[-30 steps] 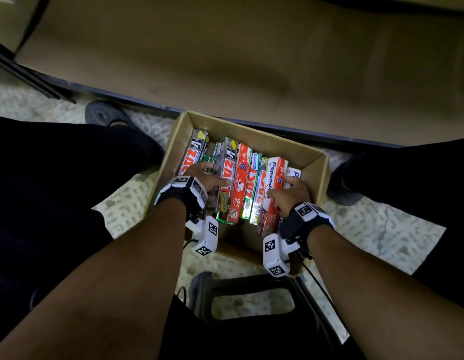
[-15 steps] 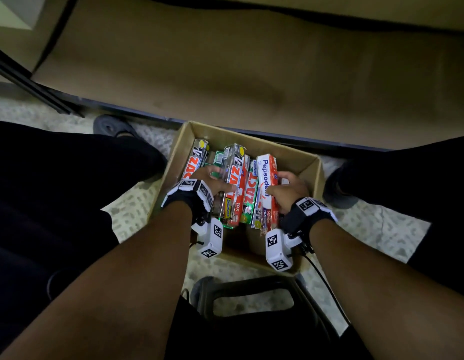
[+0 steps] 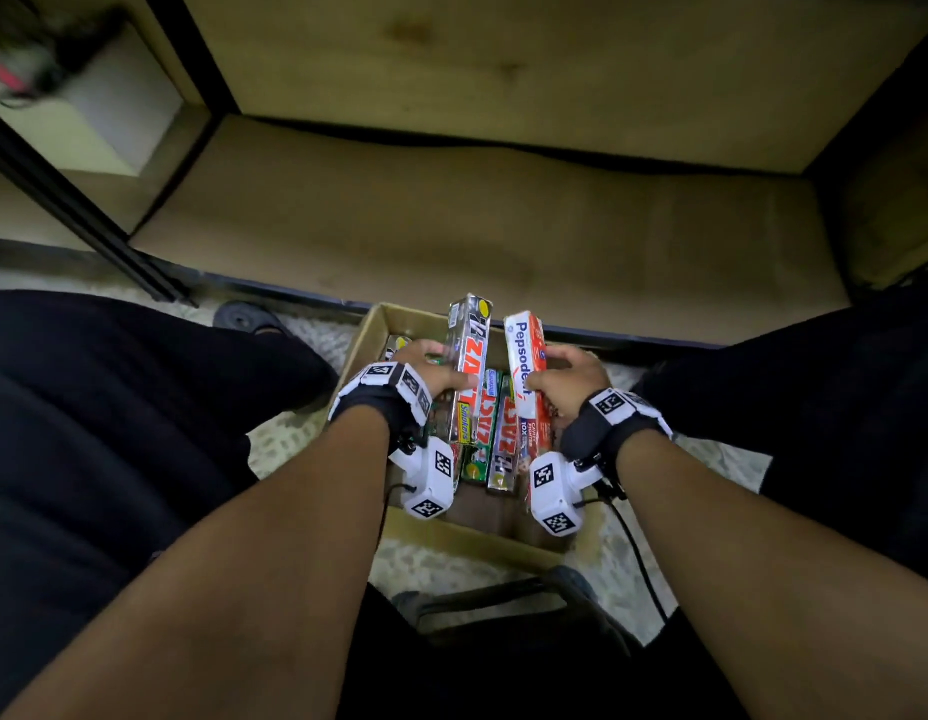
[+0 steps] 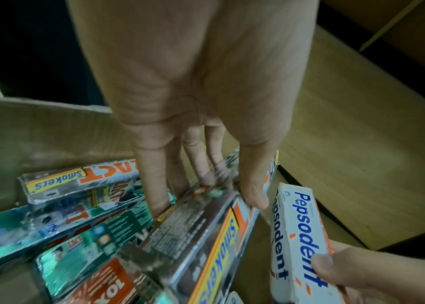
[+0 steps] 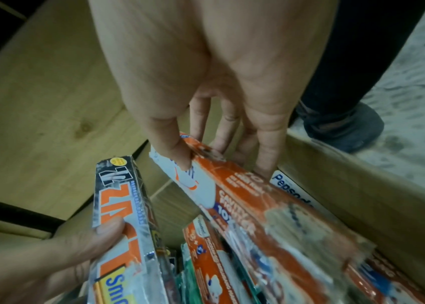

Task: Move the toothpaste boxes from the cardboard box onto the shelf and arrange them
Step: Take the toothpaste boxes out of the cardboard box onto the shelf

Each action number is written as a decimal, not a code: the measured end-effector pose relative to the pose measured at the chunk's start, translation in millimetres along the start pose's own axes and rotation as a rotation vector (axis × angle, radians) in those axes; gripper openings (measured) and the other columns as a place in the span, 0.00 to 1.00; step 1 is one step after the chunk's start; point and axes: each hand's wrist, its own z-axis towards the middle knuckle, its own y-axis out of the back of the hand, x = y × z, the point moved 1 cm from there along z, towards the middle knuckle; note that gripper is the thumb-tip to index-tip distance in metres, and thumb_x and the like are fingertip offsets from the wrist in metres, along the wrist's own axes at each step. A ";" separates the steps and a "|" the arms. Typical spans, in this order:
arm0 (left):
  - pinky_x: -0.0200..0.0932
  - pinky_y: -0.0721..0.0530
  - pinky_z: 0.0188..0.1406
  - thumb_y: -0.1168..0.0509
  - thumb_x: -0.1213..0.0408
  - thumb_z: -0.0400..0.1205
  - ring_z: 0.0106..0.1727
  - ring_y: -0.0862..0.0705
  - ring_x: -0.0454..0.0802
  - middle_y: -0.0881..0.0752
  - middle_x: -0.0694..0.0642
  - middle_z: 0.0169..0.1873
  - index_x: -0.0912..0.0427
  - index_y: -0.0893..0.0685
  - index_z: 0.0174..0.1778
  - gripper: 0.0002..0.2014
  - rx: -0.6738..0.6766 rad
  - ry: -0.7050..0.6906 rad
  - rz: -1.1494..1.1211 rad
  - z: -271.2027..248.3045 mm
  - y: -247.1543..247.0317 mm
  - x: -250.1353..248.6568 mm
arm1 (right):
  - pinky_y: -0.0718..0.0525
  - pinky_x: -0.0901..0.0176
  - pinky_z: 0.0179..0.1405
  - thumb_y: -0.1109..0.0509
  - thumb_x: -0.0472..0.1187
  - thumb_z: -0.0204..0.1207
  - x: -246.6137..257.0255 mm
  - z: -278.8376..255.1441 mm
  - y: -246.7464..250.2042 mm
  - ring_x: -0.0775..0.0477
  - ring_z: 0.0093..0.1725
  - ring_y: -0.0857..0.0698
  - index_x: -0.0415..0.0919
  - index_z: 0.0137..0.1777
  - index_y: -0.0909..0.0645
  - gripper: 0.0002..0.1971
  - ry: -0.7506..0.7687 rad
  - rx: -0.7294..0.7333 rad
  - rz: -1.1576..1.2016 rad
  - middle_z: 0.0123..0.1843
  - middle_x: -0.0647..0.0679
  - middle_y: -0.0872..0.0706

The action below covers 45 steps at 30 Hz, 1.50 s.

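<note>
An open cardboard box [image 3: 368, 324] on the floor holds several toothpaste boxes [image 3: 495, 433] lying side by side. My left hand [image 3: 430, 371] grips a silver and orange Zact box [image 3: 469, 366], lifted with its far end above the box rim; thumb on top, fingers [image 4: 250, 185] underneath. My right hand [image 3: 565, 376] grips a white and orange Pepsodent box [image 3: 524, 366], also raised, with its thumb [image 5: 175, 152] pressed on the face. The wooden shelf board [image 3: 477, 226] lies just beyond the cardboard box.
My legs in dark trousers [image 3: 113, 407] flank the box on both sides, a shoe [image 3: 241, 317] at the left. A dark stool frame [image 3: 503, 600] sits below my arms. Black shelf posts [image 3: 77, 210] rise at the left; another board [image 3: 503, 59] lies above.
Both hands have lifted their toothpaste boxes up out of the row, far ends now above the cardboard rim. The head view has tilted up, showing more of the shelf.
</note>
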 end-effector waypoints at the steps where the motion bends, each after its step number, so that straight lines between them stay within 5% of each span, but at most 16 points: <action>1: 0.54 0.12 0.56 0.14 0.55 0.59 0.51 0.12 0.51 0.11 0.50 0.51 0.46 0.17 0.51 0.27 -0.003 -0.022 -0.008 -5.1 2.3 -5.4 | 0.08 0.46 0.48 0.22 0.35 0.65 6.8 -3.9 2.9 0.50 0.43 0.08 0.54 0.61 0.17 0.24 0.018 0.005 -0.005 0.50 0.53 0.09; 8: 0.43 0.12 0.40 0.18 0.62 0.69 0.41 0.13 0.43 0.12 0.49 0.47 0.53 0.18 0.56 0.22 -0.042 -0.189 0.008 -53.5 15.9 -45.5 | 0.08 0.42 0.47 0.22 0.37 0.56 44.0 -25.2 19.8 0.45 0.43 0.07 0.58 0.50 0.19 0.23 0.126 0.014 0.069 0.48 0.49 0.07; 12: 0.38 0.17 0.33 0.20 0.63 0.72 0.37 0.16 0.43 0.12 0.52 0.48 0.56 0.18 0.57 0.20 -0.085 -0.275 0.004 -82.4 21.2 -66.5 | 0.09 0.46 0.51 0.22 0.32 0.66 75.5 -59.6 36.7 0.48 0.46 0.08 0.53 0.57 0.18 0.22 0.216 -0.014 0.077 0.49 0.49 0.08; 20: 0.56 0.11 0.54 0.20 0.54 0.66 0.47 0.09 0.52 0.09 0.51 0.46 0.50 0.16 0.51 0.19 -0.143 -0.443 -0.081 -146.3 34.1 -116.0 | 0.10 0.43 0.53 0.22 0.35 0.66 137.2 -120.7 79.5 0.46 0.47 0.08 0.53 0.53 0.18 0.18 0.398 -0.087 0.106 0.50 0.49 0.08; 23: 0.53 0.12 0.56 0.22 0.55 0.72 0.48 0.10 0.49 0.10 0.50 0.48 0.51 0.16 0.54 0.16 -0.173 -0.549 -0.076 -175.0 40.7 -143.4 | 0.10 0.41 0.54 0.21 0.35 0.65 162.4 -141.6 94.7 0.45 0.47 0.08 0.52 0.53 0.17 0.18 0.459 -0.100 0.124 0.50 0.49 0.08; 27: 0.50 0.14 0.58 0.24 0.57 0.76 0.51 0.12 0.50 0.12 0.49 0.50 0.51 0.18 0.57 0.15 -0.253 -0.690 -0.065 -207.7 50.7 -182.4 | 0.10 0.40 0.52 0.21 0.37 0.62 200.8 -166.4 115.3 0.44 0.46 0.08 0.55 0.40 0.19 0.13 0.543 -0.118 0.098 0.46 0.49 0.07; 31: 0.43 0.17 0.50 0.28 0.61 0.79 0.48 0.15 0.51 0.15 0.46 0.42 0.51 0.19 0.63 0.17 -0.347 -0.835 0.001 -234.6 62.9 -219.5 | 0.09 0.39 0.49 0.21 0.41 0.55 244.6 -174.8 138.1 0.43 0.44 0.07 0.53 0.49 0.16 0.20 0.607 -0.142 0.122 0.47 0.49 0.07; 36: 0.42 0.20 0.63 0.28 0.56 0.78 0.55 0.18 0.48 0.16 0.46 0.54 0.45 0.20 0.62 0.17 -0.440 -0.901 0.102 -244.8 86.7 -269.3 | 0.09 0.40 0.52 0.23 0.37 0.65 292.9 -193.3 156.7 0.44 0.47 0.08 0.54 0.46 0.20 0.14 0.689 -0.200 0.125 0.50 0.47 0.08; 38: 0.36 0.25 0.61 0.28 0.54 0.78 0.61 0.19 0.46 0.17 0.48 0.65 0.48 0.21 0.71 0.24 -0.488 -0.906 0.161 -244.1 96.5 -289.5 | 0.09 0.38 0.50 0.23 0.37 0.67 312.4 -195.3 162.7 0.43 0.47 0.08 0.52 0.55 0.21 0.18 0.716 -0.229 0.133 0.51 0.47 0.09; 40: 0.32 0.29 0.57 0.29 0.53 0.79 0.61 0.20 0.45 0.17 0.48 0.63 0.48 0.21 0.70 0.22 -0.519 -0.898 0.218 -241.5 105.8 -308.6 | 0.09 0.36 0.49 0.24 0.36 0.69 331.9 -196.4 168.3 0.43 0.47 0.08 0.49 0.63 0.22 0.23 0.731 -0.228 0.133 0.52 0.47 0.10; 45: 0.31 0.28 0.58 0.31 0.51 0.81 0.67 0.19 0.47 0.21 0.50 0.73 0.52 0.26 0.79 0.29 -0.570 -0.870 0.343 -219.8 125.9 -347.1 | 0.09 0.33 0.42 0.25 0.41 0.65 383.4 -188.3 180.2 0.40 0.44 0.08 0.53 0.62 0.22 0.24 0.745 -0.259 0.020 0.49 0.45 0.09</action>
